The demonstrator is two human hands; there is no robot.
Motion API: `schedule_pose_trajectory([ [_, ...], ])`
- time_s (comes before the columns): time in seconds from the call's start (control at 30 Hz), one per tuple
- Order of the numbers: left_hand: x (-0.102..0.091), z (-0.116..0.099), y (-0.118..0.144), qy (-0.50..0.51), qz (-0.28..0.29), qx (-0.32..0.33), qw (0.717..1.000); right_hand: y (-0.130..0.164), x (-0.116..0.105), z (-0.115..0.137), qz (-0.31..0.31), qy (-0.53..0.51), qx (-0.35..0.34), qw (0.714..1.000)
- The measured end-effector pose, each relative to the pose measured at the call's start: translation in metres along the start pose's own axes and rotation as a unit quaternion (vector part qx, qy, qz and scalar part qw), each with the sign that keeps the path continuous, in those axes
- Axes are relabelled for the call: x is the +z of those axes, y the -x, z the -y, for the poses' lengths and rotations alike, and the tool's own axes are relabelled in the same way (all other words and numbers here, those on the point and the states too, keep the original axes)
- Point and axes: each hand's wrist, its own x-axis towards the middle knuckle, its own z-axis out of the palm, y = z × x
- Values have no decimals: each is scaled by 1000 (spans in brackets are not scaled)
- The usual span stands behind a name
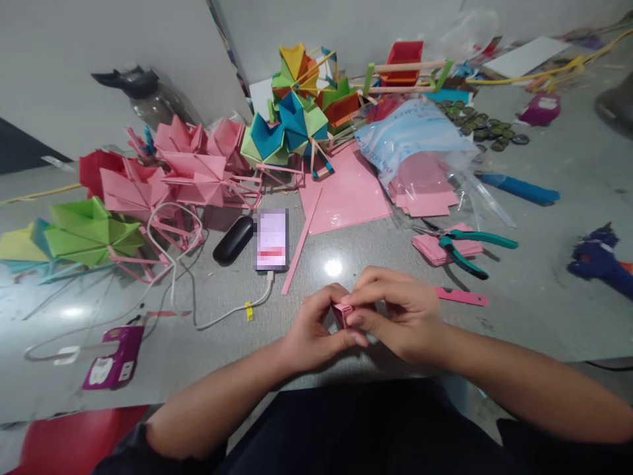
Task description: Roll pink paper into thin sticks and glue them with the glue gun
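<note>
- The left hand and the right hand meet just above the near edge of the grey bench, and both sets of fingers are closed in a pinch on one small folded pink paper piece
- The piece sits between the two thumbs and forefingers; only a small corner of it shows, the rest is hidden by the fingers
- Judging by its look it is thin craft paper folded several layers thick: very light, fairly stiff along the creases, soft and easily crushed on the flat faces
- It would likely tear or crumple under a hard squeeze, so a light pinch at the folded edges, thumb against forefinger on either side, seems the safest hold
- The surface looks matt, so slipping seems unlikely
- Beyond the fingers, a phone on a white cable lies on the bench, with a long pink paper strip just beside it
- Further past the fingers and to their right lie green-handled pliers on a small stack of pink squares
- Well beyond the fingers to the left stand finished folded pink paper shapes and a green one
</note>
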Motion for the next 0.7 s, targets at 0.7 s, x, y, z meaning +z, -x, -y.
schedule_pose_trajectory([
  [0.7,-1,-4,1,352,125,-186,909,-4,-3,-19,-11,-51,136,989],
])
